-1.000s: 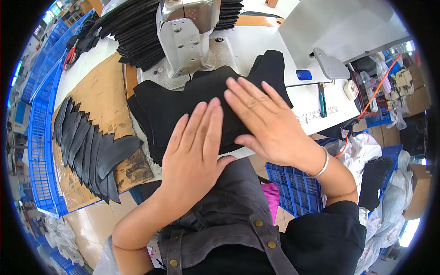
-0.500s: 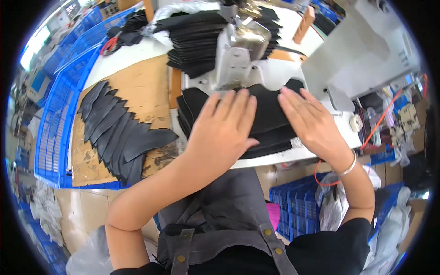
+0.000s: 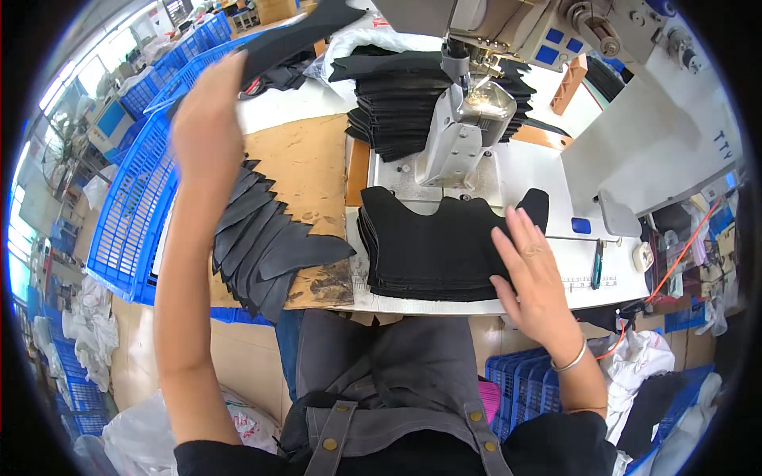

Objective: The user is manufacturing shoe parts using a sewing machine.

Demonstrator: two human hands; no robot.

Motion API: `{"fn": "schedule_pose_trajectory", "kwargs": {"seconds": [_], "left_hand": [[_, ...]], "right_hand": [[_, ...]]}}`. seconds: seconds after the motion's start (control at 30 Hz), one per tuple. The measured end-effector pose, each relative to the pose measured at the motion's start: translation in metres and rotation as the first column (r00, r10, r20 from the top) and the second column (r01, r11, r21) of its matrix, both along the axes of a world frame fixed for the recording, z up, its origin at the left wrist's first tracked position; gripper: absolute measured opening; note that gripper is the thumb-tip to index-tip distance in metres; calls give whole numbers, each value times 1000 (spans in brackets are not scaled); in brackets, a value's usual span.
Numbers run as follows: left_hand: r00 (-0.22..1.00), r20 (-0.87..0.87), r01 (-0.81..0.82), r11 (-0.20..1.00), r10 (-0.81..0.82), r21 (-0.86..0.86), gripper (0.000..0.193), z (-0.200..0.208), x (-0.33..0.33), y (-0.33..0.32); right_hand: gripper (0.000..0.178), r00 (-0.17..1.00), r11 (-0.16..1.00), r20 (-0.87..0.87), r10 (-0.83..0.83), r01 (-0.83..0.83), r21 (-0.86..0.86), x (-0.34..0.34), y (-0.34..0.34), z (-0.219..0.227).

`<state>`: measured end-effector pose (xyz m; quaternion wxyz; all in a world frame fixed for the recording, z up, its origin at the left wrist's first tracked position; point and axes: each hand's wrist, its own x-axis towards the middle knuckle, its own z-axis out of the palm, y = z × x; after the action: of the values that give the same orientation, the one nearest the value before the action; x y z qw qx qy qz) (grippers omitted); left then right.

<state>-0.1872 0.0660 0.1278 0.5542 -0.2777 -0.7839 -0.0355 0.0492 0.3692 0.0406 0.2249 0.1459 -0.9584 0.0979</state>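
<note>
My left hand [image 3: 208, 119] is raised over the blue crate at the far left, closed on a dark cut piece [image 3: 298, 38] that sticks out to the right of it. Motion blurs this hand a little. Lower down, my right hand [image 3: 530, 278] lies with fingers stretched out at the right end of a neat stack of black cut pieces [image 3: 444, 246]. That stack sits at the table's front edge, before the sewing machine [image 3: 468, 131]. Fanned-out dark leather-like pieces [image 3: 266, 238] overlap on a brown board [image 3: 305, 159] to the left.
A taller pile of black pieces [image 3: 393, 99] stands behind the machine's post. The blue crate [image 3: 131, 226] borders the board. To the right are a teal-handled tool [image 3: 597, 264] on the table and the machine's big pale body [image 3: 643, 143]. Another blue crate [image 3: 520, 393] is below.
My left hand has lifted from the stack and swung up and left, now with a dark piece in it. My right hand stays by the stack's right end. The view has shifted.
</note>
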Motion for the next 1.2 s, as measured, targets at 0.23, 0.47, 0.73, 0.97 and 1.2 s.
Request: {"fn": "schedule_pose_trajectory", "kwargs": {"seconds": [0.23,0.47,0.73,0.97,1.2], "left_hand": [[914,322,328,918,-248,-223,33,-11,-59,122],[804,317,540,841,-503,-36,33,-29,1,48],[607,784,590,733,-126,-339,38,-100,70,-24],[561,689,237,887,-459,397,20,-95,71,-35],[-235,179,-162,220,-955,962,25,-50,123,20]], "right_hand": [[62,998,988,38,57,-51,-144,-12,-25,-13],[40,982,976,-103,157,-171,-136,-3,-36,-22],[26,888,884,-230,397,-438,-164,-28,-93,-34],[37,881,823,-162,444,-472,-315,-21,-104,-42],[70,943,325,-65,326,-176,-929,-28,-109,7]]}}
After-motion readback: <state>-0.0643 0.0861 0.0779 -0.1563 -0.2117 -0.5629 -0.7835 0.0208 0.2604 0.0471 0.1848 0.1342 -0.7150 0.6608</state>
